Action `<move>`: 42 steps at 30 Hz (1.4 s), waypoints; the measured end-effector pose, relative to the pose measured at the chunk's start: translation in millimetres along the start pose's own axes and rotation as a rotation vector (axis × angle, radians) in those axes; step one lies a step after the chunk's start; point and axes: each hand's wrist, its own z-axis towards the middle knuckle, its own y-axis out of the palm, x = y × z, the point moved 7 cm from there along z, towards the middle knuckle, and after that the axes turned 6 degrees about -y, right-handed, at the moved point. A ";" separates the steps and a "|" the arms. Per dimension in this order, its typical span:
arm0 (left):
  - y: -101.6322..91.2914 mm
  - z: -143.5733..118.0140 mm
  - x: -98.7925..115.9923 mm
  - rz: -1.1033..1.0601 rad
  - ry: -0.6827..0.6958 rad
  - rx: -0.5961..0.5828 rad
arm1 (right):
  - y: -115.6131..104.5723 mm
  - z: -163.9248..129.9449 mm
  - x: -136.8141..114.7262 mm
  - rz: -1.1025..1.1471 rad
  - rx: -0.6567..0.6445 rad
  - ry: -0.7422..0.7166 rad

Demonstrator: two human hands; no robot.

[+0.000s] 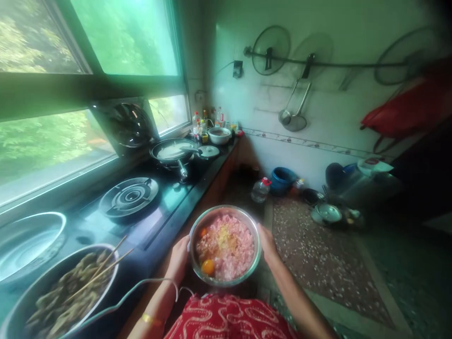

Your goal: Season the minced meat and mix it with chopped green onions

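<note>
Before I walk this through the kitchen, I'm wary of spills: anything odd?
Nothing spilled. Both hands, left hand and right hand, hold the steel bowl level. Only oddity: pots sit on the floor.

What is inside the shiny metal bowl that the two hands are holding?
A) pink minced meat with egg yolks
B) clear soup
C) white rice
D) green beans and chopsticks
A: the round steel bowl, held by the left hand and right hand, is full of pink minced meat with an orange egg yolk near its front edge.

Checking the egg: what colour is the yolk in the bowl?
Orange yolk, near the bowl rim; head view.
</note>
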 end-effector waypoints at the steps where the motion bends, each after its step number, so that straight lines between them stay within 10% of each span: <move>1: 12.8 21.5 5.5 -0.034 0.000 -0.018 | 3.5 21.5 -0.3 -0.007 0.008 0.006; 14: 150.3 231.0 126.1 -0.156 -0.034 0.022 | 62.0 307.5 -30.8 -0.081 -0.051 0.025; 24: 178.0 330.6 133.1 -0.319 -0.075 0.571 | 228.1 534.6 -39.4 -0.286 -0.664 -0.097; 31: 191.2 352.3 134.5 -0.584 -0.143 0.808 | 351.8 595.5 -26.0 -0.467 -0.997 -0.164; 42: 206.5 372.3 121.6 -0.686 -0.213 1.062 | 458.8 651.1 -27.2 -0.848 -1.279 -0.530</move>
